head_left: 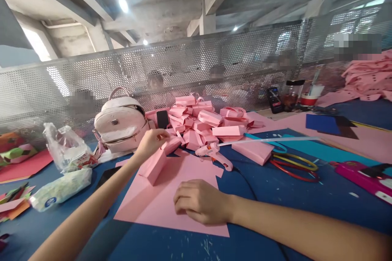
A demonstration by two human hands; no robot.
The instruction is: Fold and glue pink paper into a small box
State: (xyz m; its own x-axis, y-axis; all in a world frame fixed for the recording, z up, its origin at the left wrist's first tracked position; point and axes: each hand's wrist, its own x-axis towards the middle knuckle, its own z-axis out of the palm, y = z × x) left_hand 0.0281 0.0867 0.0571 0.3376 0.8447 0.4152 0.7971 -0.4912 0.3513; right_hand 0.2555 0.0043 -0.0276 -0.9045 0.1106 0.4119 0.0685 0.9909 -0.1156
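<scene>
My left hand [152, 142] is stretched forward over the near edge of a heap of folded pink paper boxes [196, 122], its fingers bent together; whether a piece is pinched in them is hidden. Just below it, a pink box [154, 166] stands on a flat pink sheet [143, 208]. My right hand [200, 202] rests on that sheet with its fingers curled under, and nothing shows in it. A pink hot glue gun [214, 155] lies beyond the right hand, a long clear glue stick [269, 140] reaching out from its back.
A pale backpack [122, 122], a plastic bag [69, 149] and a tissue pack [61, 189] are at left. Red and yellow loops [295, 167], a magenta power strip [364, 177] and the gun's cord [249, 187] lie at right. A perforated metal screen [183, 61] stands behind, people beyond it.
</scene>
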